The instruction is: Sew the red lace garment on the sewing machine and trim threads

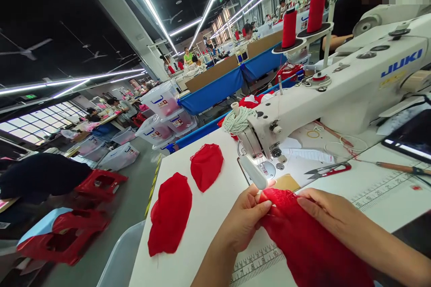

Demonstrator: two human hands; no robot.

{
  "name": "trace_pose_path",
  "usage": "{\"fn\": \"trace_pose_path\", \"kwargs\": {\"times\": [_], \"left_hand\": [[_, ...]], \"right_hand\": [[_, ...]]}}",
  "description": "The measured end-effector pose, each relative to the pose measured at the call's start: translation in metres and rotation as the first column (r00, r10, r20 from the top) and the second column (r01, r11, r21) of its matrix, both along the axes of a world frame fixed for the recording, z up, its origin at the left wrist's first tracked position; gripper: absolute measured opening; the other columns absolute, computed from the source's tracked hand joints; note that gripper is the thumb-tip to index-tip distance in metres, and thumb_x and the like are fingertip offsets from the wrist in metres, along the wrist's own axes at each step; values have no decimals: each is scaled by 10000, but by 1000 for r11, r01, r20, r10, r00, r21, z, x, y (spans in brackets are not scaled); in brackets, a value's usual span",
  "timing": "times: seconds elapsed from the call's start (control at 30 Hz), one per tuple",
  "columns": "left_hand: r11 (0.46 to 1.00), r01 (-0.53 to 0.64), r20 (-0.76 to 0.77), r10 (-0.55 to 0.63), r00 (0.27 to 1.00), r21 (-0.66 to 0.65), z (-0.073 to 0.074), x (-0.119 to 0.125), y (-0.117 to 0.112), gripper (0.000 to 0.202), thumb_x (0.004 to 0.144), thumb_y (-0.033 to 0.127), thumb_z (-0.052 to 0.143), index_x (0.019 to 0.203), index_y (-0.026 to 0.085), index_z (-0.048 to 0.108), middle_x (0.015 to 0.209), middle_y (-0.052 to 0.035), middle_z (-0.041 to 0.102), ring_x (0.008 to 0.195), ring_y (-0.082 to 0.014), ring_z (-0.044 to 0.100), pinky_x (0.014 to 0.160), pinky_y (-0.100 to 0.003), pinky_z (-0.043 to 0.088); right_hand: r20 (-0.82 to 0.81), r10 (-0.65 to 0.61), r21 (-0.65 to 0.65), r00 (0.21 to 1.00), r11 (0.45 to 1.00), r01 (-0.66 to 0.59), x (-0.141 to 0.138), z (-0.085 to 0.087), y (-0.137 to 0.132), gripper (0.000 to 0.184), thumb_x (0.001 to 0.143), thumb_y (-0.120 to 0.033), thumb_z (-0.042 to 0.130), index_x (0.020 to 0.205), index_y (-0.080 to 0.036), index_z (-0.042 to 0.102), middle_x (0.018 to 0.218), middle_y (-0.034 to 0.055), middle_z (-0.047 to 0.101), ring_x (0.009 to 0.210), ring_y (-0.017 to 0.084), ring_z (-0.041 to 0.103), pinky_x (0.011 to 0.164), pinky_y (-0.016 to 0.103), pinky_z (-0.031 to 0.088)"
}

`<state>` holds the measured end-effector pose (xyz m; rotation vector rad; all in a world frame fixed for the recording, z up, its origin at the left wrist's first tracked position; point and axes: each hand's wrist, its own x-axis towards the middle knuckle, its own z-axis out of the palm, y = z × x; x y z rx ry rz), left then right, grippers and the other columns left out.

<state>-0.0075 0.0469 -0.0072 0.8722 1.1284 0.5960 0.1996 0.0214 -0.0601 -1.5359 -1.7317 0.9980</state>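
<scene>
Left hand (247, 219) and right hand (332, 215) pinch red fabric (310, 242) between them, sewing machine (303, 103) just beyond.
Cloth hangs limp below the hands; likely light, soft, slightly slippery, lacy edge probably snags or stretches; best gripped lightly at the upper edge, thumb over fingers.

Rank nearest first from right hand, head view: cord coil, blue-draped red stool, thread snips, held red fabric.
1. Held red fabric: in the right hand.
2. Thread snips: just beyond.
3. Cord coil: beyond, leftward, at the sewing machine's left end.
4. Blue-draped red stool: far left, on the floor.
</scene>
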Motion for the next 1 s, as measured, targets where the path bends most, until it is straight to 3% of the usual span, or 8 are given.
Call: {"fn": "trace_pose_path", "kwargs": {"times": [0.1, 0.23, 0.47, 0.67, 0.83, 1.0], "left_hand": [[999, -26, 1, 26, 1000, 33, 0, 0, 2, 611, 517, 520, 888, 709, 174, 423, 604, 70, 477, 554, -43, 421, 563, -189, 327], [1000, -20, -5, 20, 1000, 22, -5, -1, 4, 589, 523, 514, 884, 700, 170, 439, 616, 50, 540, 578, -79, 535, 590, -205, 389], [999, 3, -31, -2, 1000, 53, -16, -5, 6, 468, 603, 460, 854, 755, 151, 537, 673, 0, 616, 591, -102, 548, 571, -224, 373], [992, -41, -66, 50, 997, 123, -16, -5, 8, 418, 625, 445, 839, 681, 136, 563, 675, 1, 587, 639, -103, 492, 629, -242, 356], [978, -22, -87, 41, 995, 206, -17, -6, 9, 372, 661, 426, 808, 627, 145, 566, 688, 10, 541, 649, -100, 435, 626, -247, 318], [980, -45, -122, 69, 990, 194, -18, -5, 10, 450, 619, 493, 814, 586, 156, 518, 583, 36, 462, 600, -93, 381, 604, -248, 290]], "right_hand": [[-84, 17, -52, 996, 998, -21, -18, 3, 11, 370, 910, -516, 401, 668, -238, 437, 656, 2, 567, 623, 194, 525, 560, 300, 419], [-223, -59, 6, 973, 998, 62, -21, 1, 19, 211, 909, -412, 417, 809, -246, 504, 799, 8, 630, 762, 213, 571, 720, 343, 443], [-326, 131, 17, 936, 991, -133, -18, 8, 41, 241, 901, -409, 420, 787, -226, 527, 719, -15, 585, 688, 184, 530, 660, 313, 425], [-365, 180, 37, 913, 983, -179, -14, 7, 56, 232, 850, -397, 453, 723, -214, 516, 664, -33, 529, 622, 156, 479, 588, 277, 392], [-369, 223, 56, 903, 974, -218, -11, 7, 60, 229, 860, -381, 450, 734, -207, 530, 694, -33, 538, 650, 152, 482, 628, 280, 392], [-395, 218, 51, 892, 975, -215, -9, 6, 57, 237, 870, -387, 465, 745, -207, 553, 704, -33, 538, 669, 154, 480, 640, 279, 384]]}}
